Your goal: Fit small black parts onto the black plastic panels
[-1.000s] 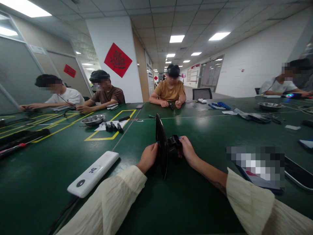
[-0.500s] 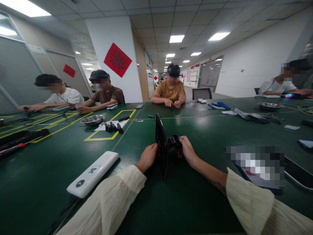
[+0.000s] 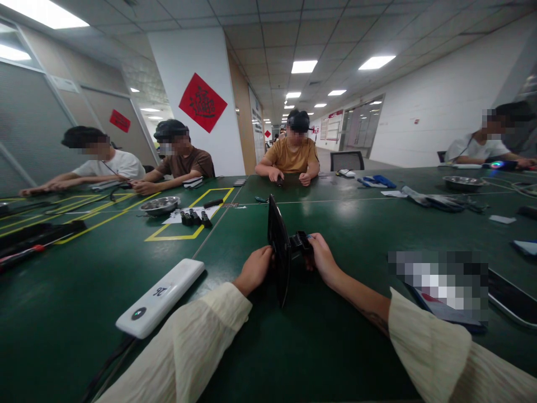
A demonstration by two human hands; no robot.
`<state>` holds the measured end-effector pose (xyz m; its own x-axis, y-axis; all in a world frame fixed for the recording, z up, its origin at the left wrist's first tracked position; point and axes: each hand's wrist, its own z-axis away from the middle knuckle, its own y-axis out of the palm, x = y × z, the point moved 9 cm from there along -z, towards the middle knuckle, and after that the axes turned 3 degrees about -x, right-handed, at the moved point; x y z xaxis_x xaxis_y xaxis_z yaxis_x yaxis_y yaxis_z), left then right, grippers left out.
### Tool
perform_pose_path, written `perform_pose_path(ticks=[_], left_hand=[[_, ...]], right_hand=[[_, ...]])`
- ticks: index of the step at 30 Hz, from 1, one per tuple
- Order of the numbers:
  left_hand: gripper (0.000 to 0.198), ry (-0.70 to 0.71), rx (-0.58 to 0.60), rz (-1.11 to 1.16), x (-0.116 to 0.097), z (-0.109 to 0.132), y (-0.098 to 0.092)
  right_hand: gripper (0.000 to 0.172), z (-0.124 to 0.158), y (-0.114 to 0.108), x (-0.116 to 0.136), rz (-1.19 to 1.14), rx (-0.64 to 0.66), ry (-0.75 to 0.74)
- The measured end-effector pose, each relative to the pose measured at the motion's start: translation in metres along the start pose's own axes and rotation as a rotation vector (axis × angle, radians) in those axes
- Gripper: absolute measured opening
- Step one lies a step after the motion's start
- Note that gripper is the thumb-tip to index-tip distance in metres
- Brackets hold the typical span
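Note:
A thin, glossy black panel (image 3: 283, 257) stands almost edge-on to me above the green table, slightly tilted. From its right side juts a black bracket (image 3: 299, 243). My left hand (image 3: 255, 267) is closed at the panel's left face, with its fingertips partly hidden there. On the other side, my right hand (image 3: 324, 258) pinches the outer end of the bracket between thumb and fingers. The panel hides part of the join with the bracket, and what kind of device this is cannot be made out.
A white power bank (image 3: 161, 299) with cables lies beside my left forearm. Right of my right arm are a blurred-out packet (image 3: 440, 291) and a phone (image 3: 509, 296). Farther off are a metal bowl (image 3: 160, 206), several small black parts (image 3: 195, 217) and people seated around the table (image 3: 352, 218).
My hands, the panel and the bracket stay almost as they were. Across the table, a person's hands have moved apart, one holding a small dark object.

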<state>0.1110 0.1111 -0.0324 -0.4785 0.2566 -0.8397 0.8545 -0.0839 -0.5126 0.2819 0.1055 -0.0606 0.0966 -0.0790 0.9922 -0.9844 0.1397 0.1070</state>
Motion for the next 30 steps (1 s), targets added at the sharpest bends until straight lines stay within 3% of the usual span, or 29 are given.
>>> perform_pose_path(ticks=[5,12,30], left_hand=[[0.046,-0.069,-0.028,0.042,0.007,0.0024,-0.0004],[0.037,-0.027,-0.038,-0.037,0.0016,0.0011,-0.0018],[0.041,-0.033,-0.039,-0.023,0.0015,0.0031,-0.002]], right_hand=[[0.013,-0.0005,0.0015,0.0007,-0.011,0.003,-0.012],[0.015,-0.0014,0.0016,-0.0009,-0.008,0.003,-0.019],[0.013,-0.0007,0.0015,-0.0006,-0.001,0.012,-0.013]])
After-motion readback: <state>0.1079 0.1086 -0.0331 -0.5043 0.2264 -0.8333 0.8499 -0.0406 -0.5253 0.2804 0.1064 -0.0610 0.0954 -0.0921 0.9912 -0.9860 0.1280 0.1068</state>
